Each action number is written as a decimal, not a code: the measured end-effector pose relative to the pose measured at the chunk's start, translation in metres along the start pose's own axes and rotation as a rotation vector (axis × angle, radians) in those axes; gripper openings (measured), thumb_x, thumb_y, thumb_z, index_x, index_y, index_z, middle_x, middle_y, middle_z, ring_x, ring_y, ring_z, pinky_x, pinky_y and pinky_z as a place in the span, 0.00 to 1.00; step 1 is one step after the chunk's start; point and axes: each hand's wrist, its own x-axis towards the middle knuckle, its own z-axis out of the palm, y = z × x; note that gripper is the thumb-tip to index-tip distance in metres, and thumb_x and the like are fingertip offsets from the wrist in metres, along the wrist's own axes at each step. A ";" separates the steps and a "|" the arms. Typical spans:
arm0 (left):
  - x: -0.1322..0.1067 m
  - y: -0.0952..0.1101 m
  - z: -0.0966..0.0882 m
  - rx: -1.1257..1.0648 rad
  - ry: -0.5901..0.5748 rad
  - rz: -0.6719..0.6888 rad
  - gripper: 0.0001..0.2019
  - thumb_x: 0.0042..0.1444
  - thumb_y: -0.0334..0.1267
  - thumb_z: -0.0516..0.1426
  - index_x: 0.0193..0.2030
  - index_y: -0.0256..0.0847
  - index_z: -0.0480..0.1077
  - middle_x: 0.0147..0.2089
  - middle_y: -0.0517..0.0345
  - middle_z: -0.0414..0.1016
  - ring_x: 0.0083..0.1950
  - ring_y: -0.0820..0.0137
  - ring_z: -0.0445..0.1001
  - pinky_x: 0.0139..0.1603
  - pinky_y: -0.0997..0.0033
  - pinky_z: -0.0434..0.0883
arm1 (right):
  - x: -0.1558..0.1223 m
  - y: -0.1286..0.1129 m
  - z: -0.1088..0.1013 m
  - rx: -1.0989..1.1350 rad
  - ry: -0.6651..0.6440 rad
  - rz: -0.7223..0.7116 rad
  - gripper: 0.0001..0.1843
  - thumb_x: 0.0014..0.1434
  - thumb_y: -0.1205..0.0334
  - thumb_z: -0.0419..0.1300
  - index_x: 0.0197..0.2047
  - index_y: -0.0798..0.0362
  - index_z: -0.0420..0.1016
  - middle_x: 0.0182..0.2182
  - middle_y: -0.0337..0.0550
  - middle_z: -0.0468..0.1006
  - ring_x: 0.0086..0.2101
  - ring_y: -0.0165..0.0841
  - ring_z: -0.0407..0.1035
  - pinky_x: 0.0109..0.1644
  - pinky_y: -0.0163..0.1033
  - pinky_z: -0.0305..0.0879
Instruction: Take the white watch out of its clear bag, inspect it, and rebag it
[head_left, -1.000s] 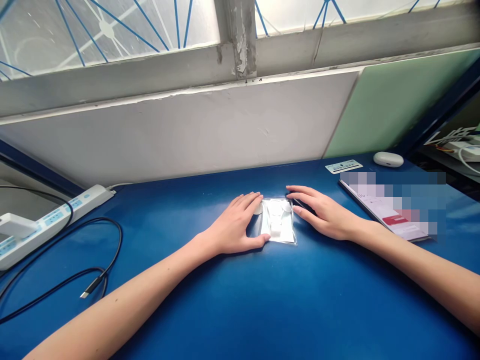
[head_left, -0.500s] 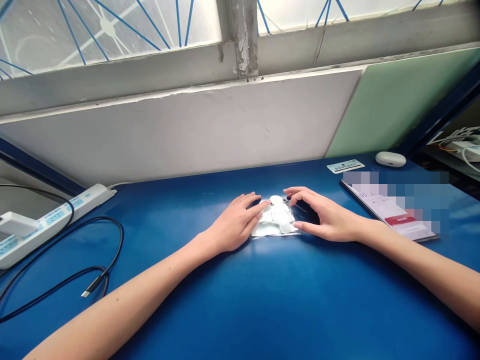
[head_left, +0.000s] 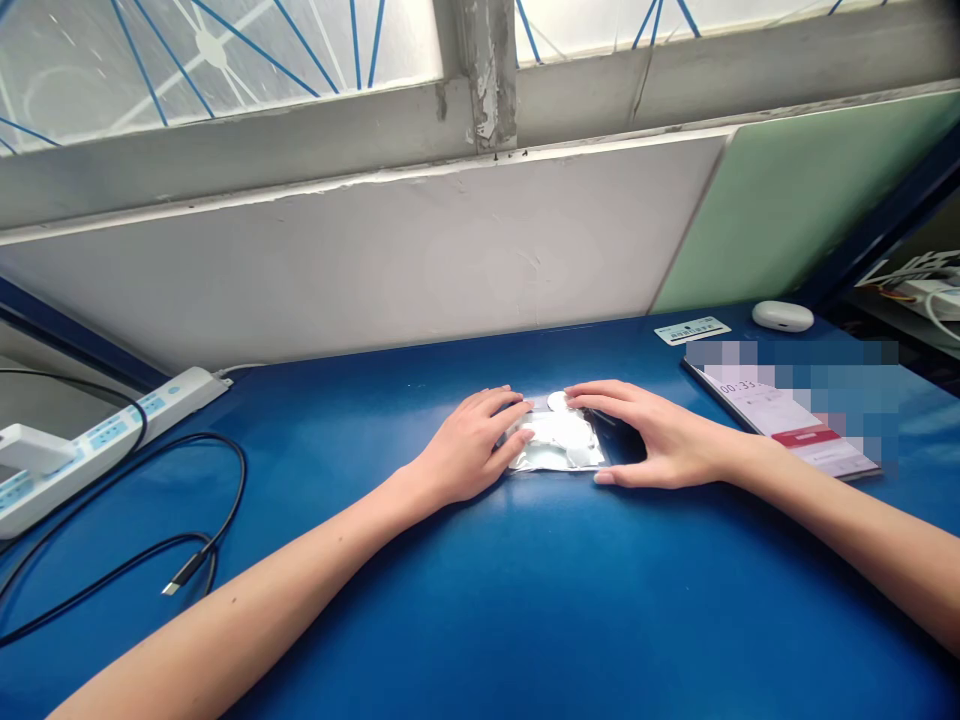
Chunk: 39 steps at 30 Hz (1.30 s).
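A small clear plastic bag lies flat on the blue table, with several white round discs on or in it; which, I cannot tell. At its far edge is one more white disc. My left hand rests over the bag's left side, fingers stretched out and touching it. On the other side my right hand is spread, its fingertips at the far disc and its thumb by the bag's near right corner. Nothing is seen gripped in either hand.
A white power strip and a black cable lie at the left. To the right are a phone with a lit screen, a card and a white earbud case. A wall panel stands behind the table.
My right hand has opened wider, its thumb moving nearer to me and its fingertips onto the far disc. The discs have shifted slightly. My left hand has barely moved.
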 end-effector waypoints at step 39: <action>0.000 -0.007 -0.010 -0.043 -0.075 -0.011 0.42 0.50 0.63 0.64 0.65 0.37 0.66 0.68 0.39 0.65 0.68 0.47 0.64 0.68 0.48 0.63 | -0.003 0.009 -0.003 -0.101 -0.069 0.096 0.47 0.57 0.38 0.62 0.72 0.53 0.57 0.70 0.57 0.59 0.67 0.57 0.54 0.67 0.64 0.58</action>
